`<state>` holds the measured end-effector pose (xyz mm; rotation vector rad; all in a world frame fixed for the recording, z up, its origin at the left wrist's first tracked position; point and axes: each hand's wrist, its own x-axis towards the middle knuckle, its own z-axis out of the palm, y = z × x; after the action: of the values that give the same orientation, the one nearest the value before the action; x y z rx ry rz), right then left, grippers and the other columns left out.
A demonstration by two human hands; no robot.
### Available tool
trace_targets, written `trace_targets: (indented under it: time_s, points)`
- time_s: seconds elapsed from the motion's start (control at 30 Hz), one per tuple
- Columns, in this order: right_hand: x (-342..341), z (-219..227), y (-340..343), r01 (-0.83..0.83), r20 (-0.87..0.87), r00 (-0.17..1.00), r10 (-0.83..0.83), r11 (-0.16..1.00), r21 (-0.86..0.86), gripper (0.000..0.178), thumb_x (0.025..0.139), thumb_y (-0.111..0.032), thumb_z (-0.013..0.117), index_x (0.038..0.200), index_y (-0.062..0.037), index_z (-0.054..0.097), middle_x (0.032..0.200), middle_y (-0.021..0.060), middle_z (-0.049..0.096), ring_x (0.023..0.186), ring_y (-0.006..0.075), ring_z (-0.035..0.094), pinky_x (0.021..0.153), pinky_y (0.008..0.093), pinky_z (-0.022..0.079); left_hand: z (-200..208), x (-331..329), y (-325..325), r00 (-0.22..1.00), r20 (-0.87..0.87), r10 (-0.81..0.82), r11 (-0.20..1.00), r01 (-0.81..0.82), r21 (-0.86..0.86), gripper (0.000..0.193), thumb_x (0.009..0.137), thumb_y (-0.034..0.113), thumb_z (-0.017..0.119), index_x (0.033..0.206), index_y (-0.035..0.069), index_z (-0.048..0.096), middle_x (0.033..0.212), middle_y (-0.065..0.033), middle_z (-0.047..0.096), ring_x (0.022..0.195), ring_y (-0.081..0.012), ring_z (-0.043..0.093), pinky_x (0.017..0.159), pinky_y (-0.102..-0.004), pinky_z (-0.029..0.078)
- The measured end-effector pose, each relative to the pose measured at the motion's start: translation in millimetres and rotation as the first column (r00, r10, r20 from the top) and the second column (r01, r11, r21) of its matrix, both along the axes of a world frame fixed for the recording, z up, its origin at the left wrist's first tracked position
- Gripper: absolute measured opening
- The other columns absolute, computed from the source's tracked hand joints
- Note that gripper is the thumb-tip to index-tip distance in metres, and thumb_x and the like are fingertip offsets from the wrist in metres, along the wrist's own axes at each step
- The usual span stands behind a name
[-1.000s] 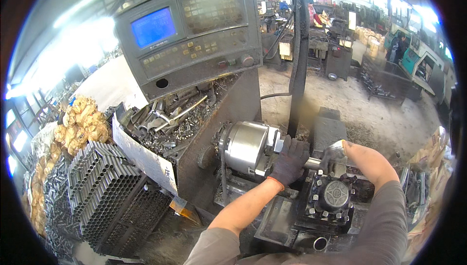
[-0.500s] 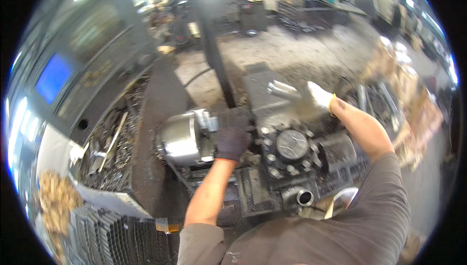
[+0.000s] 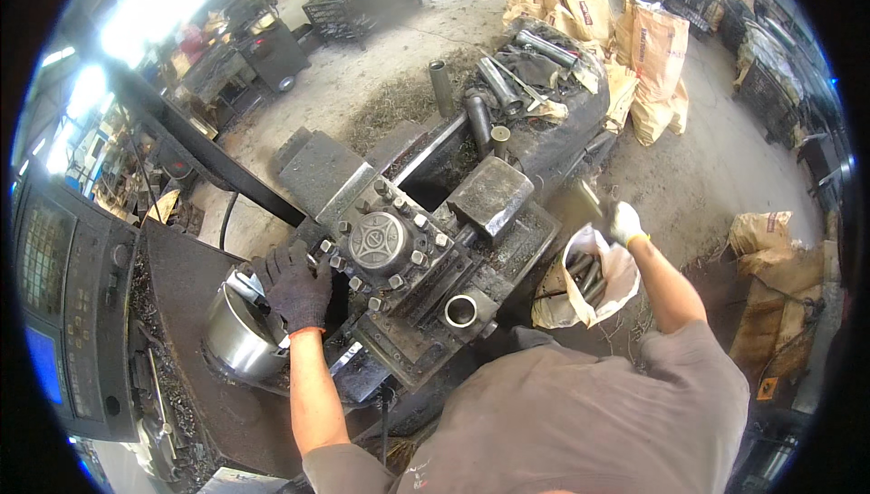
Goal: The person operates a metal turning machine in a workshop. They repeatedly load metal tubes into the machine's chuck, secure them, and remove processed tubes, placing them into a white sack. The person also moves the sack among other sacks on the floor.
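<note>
My left hand (image 3: 297,287), in a dark glove, lies between the silver lathe chuck (image 3: 241,335) and the bolted tool post (image 3: 379,242). Its fingers are apart, and a small shiny metal piece shows by the fingertips; whether they touch it I cannot tell. Out to the right, my right hand (image 3: 625,225) in a white glove is closed on a metal tube (image 3: 580,204), smeared by motion. Below that tube stands an open white sack (image 3: 623,287) with several metal tubes (image 3: 587,276) inside.
Several tubes (image 3: 497,84) and dark rags lie on the far machine end. Tan paper sacks (image 3: 654,50) stand behind it. A control panel (image 3: 68,304) is at the left, beside a chip-covered tray (image 3: 186,394). A wooden crate (image 3: 770,326) sits at the far right.
My view has swung to the right. My right hand has carried the tube from over the machine to beside the white sack. My left hand stays near the chuck.
</note>
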<state>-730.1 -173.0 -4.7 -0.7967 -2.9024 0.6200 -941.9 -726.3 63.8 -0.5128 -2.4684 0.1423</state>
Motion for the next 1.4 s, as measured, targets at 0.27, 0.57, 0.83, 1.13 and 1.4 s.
trace_targets:
  time_s: [0.27, 0.57, 0.83, 1.13, 1.4]
  points:
    - [-44, 97, -206, -0.937, -0.361, 0.333, 0.871, 0.349, -0.02, 0.072, 0.082, -0.032, 0.083, 0.142, -0.0026, 0.058, 0.121, 0.0202, 0.073, 0.096, 0.0347, 0.076, 0.083, 0.0405, 0.062, 11, 17, -4, 0.99, -0.08, -0.117, 0.979, 0.129, 0.16, 0.061, 0.086, 0.033, 0.078, 0.139, 0.009, 0.061, 0.135, -0.0143, 0.065, 0.128, -0.0371, 0.058, 0.121, -0.0579, 0.035]
    - [-173, 226, -246, -0.997, -0.377, -0.012, 0.926, -0.038, -0.061, 0.041, 0.081, -0.012, 0.082, 0.12, -0.0048, 0.069, 0.089, 0.0134, 0.076, 0.075, 0.019, 0.076, 0.062, 0.0319, 0.063, -134, 231, -66, 0.923, 0.38, -0.069, 0.034, -0.378, 0.925, 0.03, 0.096, 0.02, 0.072, 0.121, 0.004, 0.068, 0.114, -0.0115, 0.072, 0.102, -0.0277, 0.07, 0.091, -0.0377, 0.057]
    - [-351, 135, -327, -0.927, 0.454, 0.28, 0.846, 0.115, 0.357, 0.025, 0.074, -0.027, 0.081, 0.092, -0.0093, 0.082, 0.083, 0.0166, 0.077, 0.072, 0.0325, 0.075, 0.068, 0.0425, 0.061, -200, 369, -158, 0.724, 0.391, 0.568, -0.731, 0.227, 0.643, 0.056, 0.108, 0.051, 0.044, 0.149, 0.012, 0.052, 0.136, -0.012, 0.062, 0.12, -0.0323, 0.062, 0.102, -0.0561, 0.051]
    - [-380, 67, -352, -0.96, 0.223, 0.007, 0.975, 0.069, -0.27, 0.027, 0.088, -0.027, 0.077, 0.102, -0.0043, 0.076, 0.082, 0.0117, 0.077, 0.069, 0.0221, 0.073, 0.063, 0.0418, 0.054, -156, 404, -187, 0.893, 0.311, 0.326, -0.814, 0.097, 0.573, 0.052, 0.107, 0.035, 0.043, 0.152, 0.009, 0.048, 0.146, -0.0079, 0.059, 0.13, -0.0259, 0.058, 0.11, -0.0381, 0.045]
    - [-369, 105, -440, -0.7, 0.3, 0.059, 0.952, 0.254, -0.668, 0.092, 0.087, -0.021, 0.07, 0.167, -0.0089, 0.027, 0.143, 0.022, 0.064, 0.108, 0.0321, 0.074, 0.098, 0.0463, 0.058, -209, 420, -216, 0.8, 0.306, 0.515, -0.569, 0.053, 0.82, 0.037, 0.105, 0.039, 0.056, 0.112, 0.004, 0.069, 0.097, -0.0048, 0.068, 0.077, -0.0178, 0.064, 0.068, -0.0375, 0.057]
